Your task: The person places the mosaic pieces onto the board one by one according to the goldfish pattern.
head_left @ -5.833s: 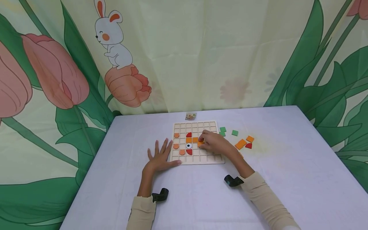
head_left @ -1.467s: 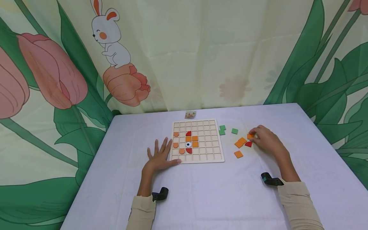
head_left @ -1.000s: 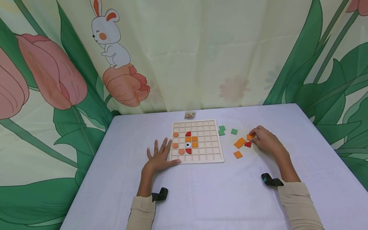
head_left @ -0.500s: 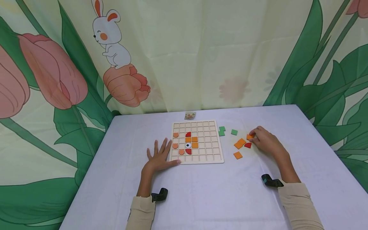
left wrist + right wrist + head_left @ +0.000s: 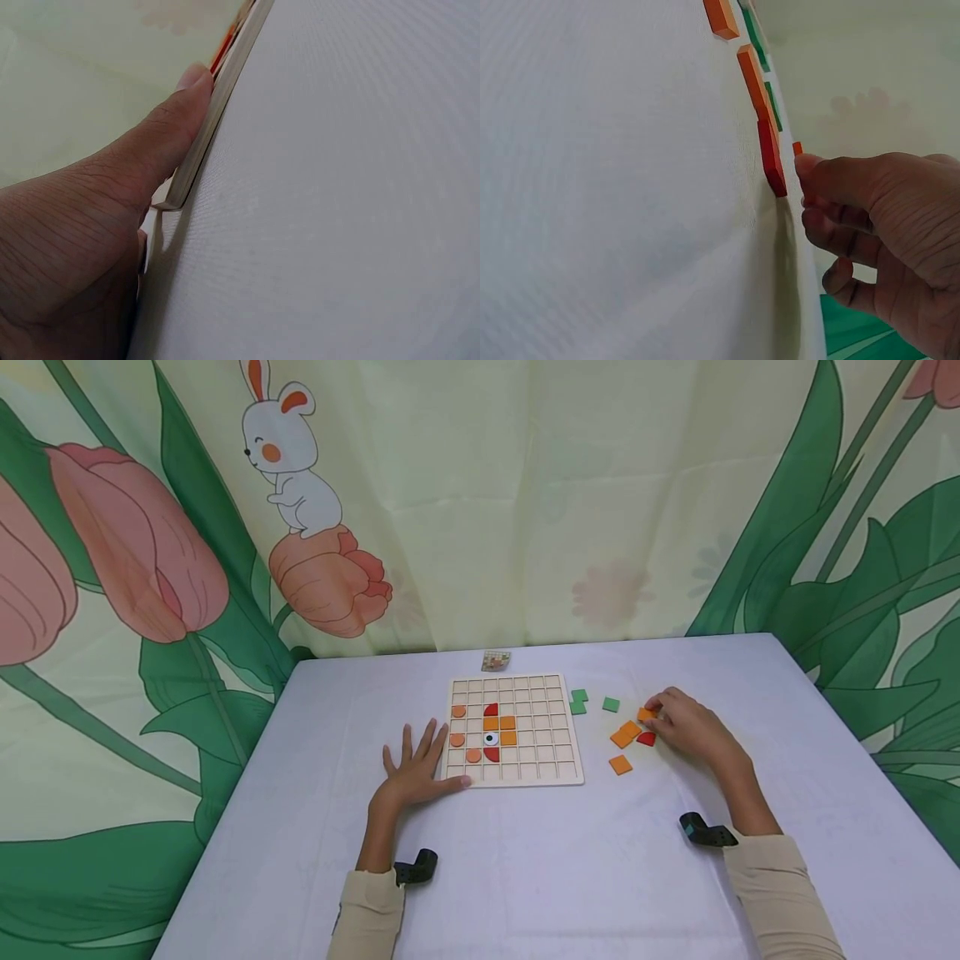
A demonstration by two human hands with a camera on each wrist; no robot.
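My left hand (image 5: 412, 779) rests with spread, straight fingers at the left edge of the wooden grid board (image 5: 542, 763). Its thumb lies along the front left corner, as the left wrist view also shows. On the board sit several orange squares (image 5: 507, 723), red quarter-round pieces (image 5: 491, 754), orange discs (image 5: 473, 756) and a white eye disc (image 5: 491, 738). To the right of the board, my right hand (image 5: 693, 727) pinches an orange square tile (image 5: 646, 714) between thumb and fingers. In the right wrist view, that tile (image 5: 797, 148) mostly hides behind the thumb.
Loose orange tiles (image 5: 620, 765) and a red quarter-round piece (image 5: 646, 739) lie near my right hand. Several green tiles (image 5: 611, 704) lie by the board's right edge. A small patterned packet (image 5: 496, 661) is behind the board, before a printed curtain (image 5: 465, 510).
My right hand has left the board, where an orange square now sits, and gone right to the loose tiles. Just now it shifts slightly left with another orange tile. The left hand stays put.
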